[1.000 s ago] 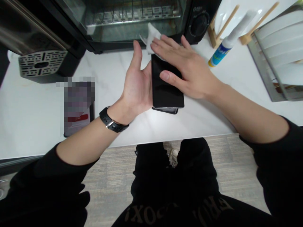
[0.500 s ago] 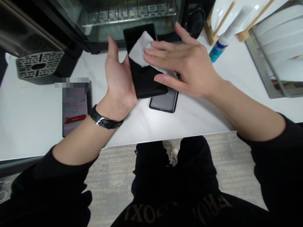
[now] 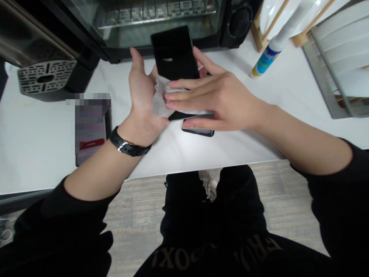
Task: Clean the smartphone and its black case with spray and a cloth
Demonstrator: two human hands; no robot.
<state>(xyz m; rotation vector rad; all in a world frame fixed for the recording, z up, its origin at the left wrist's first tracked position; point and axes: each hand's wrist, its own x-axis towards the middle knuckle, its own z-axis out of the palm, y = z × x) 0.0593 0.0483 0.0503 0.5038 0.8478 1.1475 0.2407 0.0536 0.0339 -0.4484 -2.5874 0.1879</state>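
A black phone [image 3: 174,50] lies on my left hand [image 3: 144,92], whose palm faces up beneath it, with the thumb raised beside its left edge. My right hand [image 3: 213,96] presses a light grey cloth [image 3: 161,102] flat against the lower part of the phone's dark face. The right hand's fingers point left over the cloth, and its thumb hangs below the phone's bottom edge. Below the phone, a dark phone case [image 3: 198,130] rests on the counter, mostly covered by the phone and my right hand.
Another phone [image 3: 92,134] with a lit screen lies on the white counter [image 3: 37,146] at the left. Behind stand a toaster oven [image 3: 230,38] and a machine with a drip tray [image 3: 47,79]. A spray bottle [image 3: 266,57] and a plate rack [image 3: 319,77] are at the right.
My right hand and the cloth have slid down from the upper part of the phone to its lower part. My left hand has stayed nearly still under the phone.
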